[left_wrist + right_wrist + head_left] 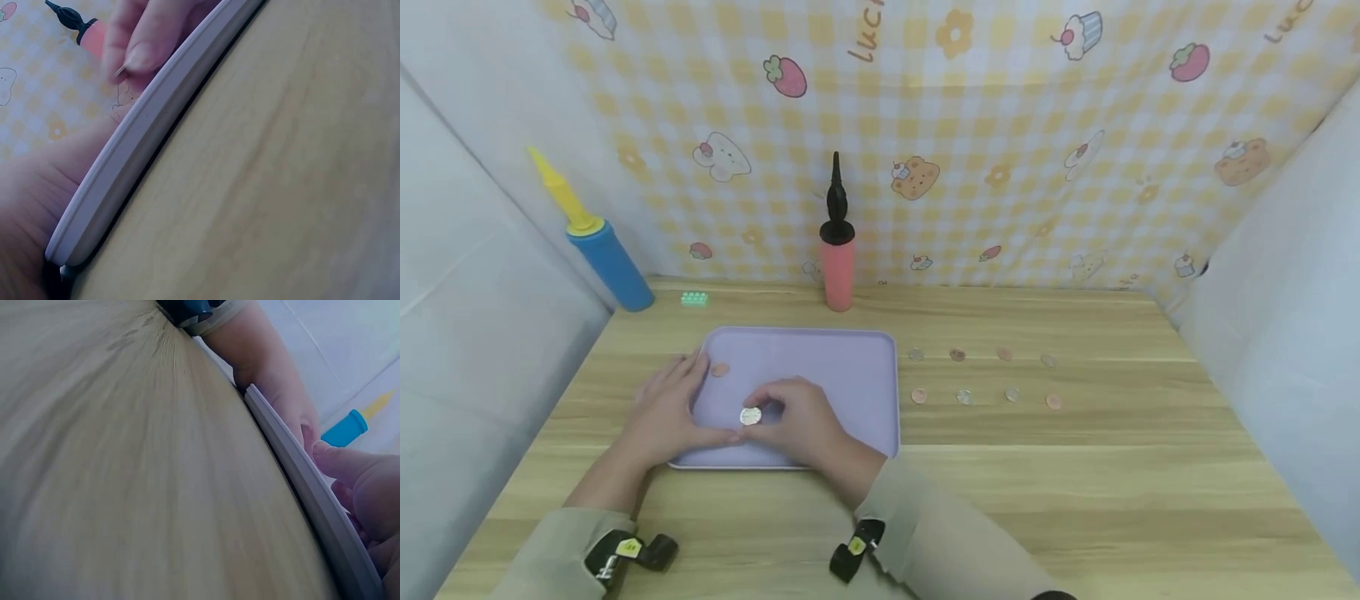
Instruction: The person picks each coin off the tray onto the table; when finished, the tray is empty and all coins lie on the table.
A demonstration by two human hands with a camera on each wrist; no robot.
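Note:
A silver coin is pinched between the thumb and fingers of my right hand, over the left half of a lilac tray. In the left wrist view this coin shows edge-on at the fingertips. My left hand rests across the tray's left rim with its fingers extended and its thumb pointing towards the right hand. Near the left fingertips a copper-coloured coin lies in the tray. The right wrist view shows my right hand partly behind the tray's side wall.
Right of the tray, copper and silver coins lie in two rows, including a silver coin and a dark copper coin. Behind stand a pink-and-black hand pump and a leaning blue-and-yellow pump. A green toy brick lies between them.

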